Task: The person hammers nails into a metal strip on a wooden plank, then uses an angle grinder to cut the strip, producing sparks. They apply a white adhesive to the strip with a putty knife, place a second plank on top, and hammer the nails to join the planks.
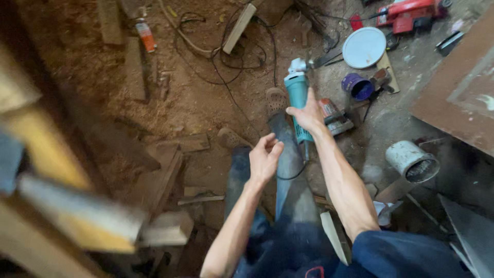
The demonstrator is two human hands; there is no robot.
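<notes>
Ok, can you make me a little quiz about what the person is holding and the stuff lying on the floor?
1. True or false: the right hand grips a teal power tool.
2. What does the left hand hold? A) a hammer B) nothing C) a cup
3. Fill in: the round white lid lies on the floor beside a small ____ tub.

Key:
1. True. The fingers wrap the tool's body.
2. B. The hand is empty, fingers curled, near the tool's cord.
3. Purple. The tub lies just below the lid in the picture.
</notes>
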